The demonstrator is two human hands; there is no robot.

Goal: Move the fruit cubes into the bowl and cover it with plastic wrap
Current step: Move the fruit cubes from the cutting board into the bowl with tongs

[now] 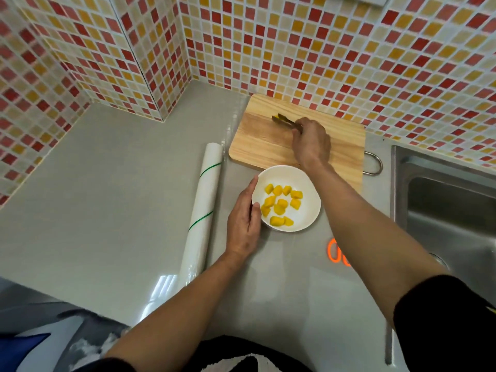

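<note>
a white bowl [308, 210] sits on the grey counter [107, 197], just near of the wooden cutting board [263, 140] and touching or overlapping its near edge. the yellow fruit cubes [281, 205] all lie inside the bowl, spread over its floor. the left hand [243, 224] cups the bowl's left rim, thumb laid over the edge and fingers wrapped along the outside. the right hand [311, 142] is over the board, fingers closed round the handle end of a pair of dark tongs [284, 120], whose tips point to the far left and lie on or just over the bare wood; whether they touch it cannot be told. a roll of plastic wrap [202, 210] lies on the counter just left of the bowl and left hand, running near to far. a steel sink [442, 205] is at the right, and orange scissor handles [336, 251] show near the right forearm
</note>
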